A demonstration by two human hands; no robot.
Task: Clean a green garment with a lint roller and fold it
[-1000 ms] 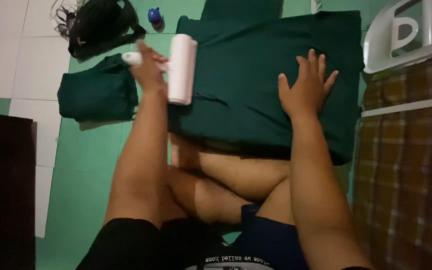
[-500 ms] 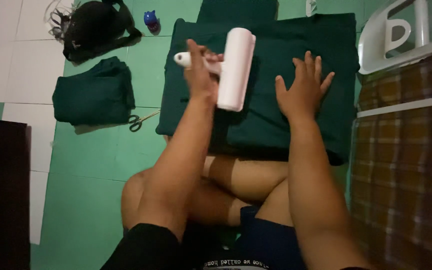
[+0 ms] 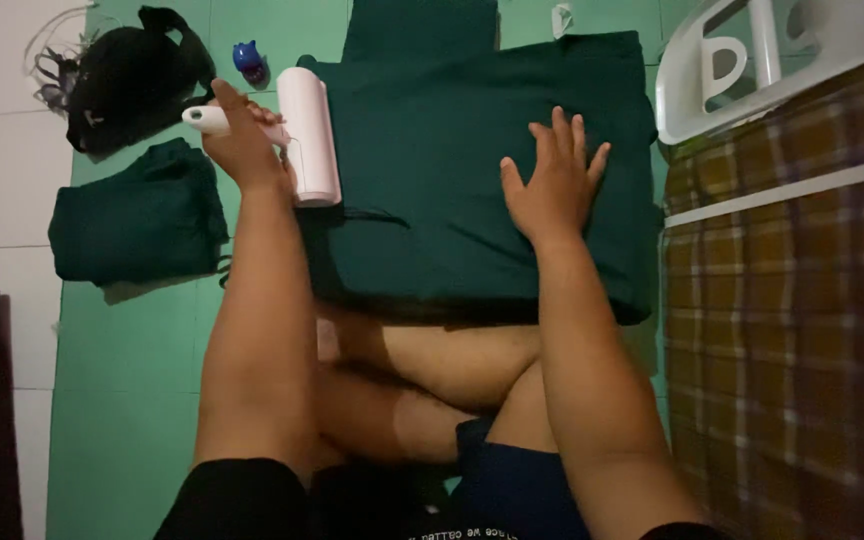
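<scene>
The dark green cloth (image 3: 452, 150) lay flat on the mint-green tiled floor (image 3: 122, 380), a soft matte fabric folded into a broad rectangle with a few shallow creases, its near edge draped over the person's crossed bare legs. On the cloth's left edge stood the lint roller (image 3: 309, 135), a smooth pale pink cylinder on a white plastic handle. The left hand (image 3: 242, 140) was closed around that handle, holding the roller against the cloth. The right hand (image 3: 552, 185) lay on the cloth's right half, palm down, fingers spread wide, pressing the fabric flat.

Left of the cloth, apart from it, sat a smaller folded bundle of green fabric (image 3: 137, 220), thicker and rumpled. Beyond that bundle lay a black bag (image 3: 132, 80), and just off the cloth's far left corner a small blue object (image 3: 249, 58). To the cloth's right, a checked brown blanket (image 3: 792, 330) ran close along its edge, with a white plastic frame (image 3: 772, 60) resting on it. Bare floor showed mainly to the cloth's left, nearer the person.
</scene>
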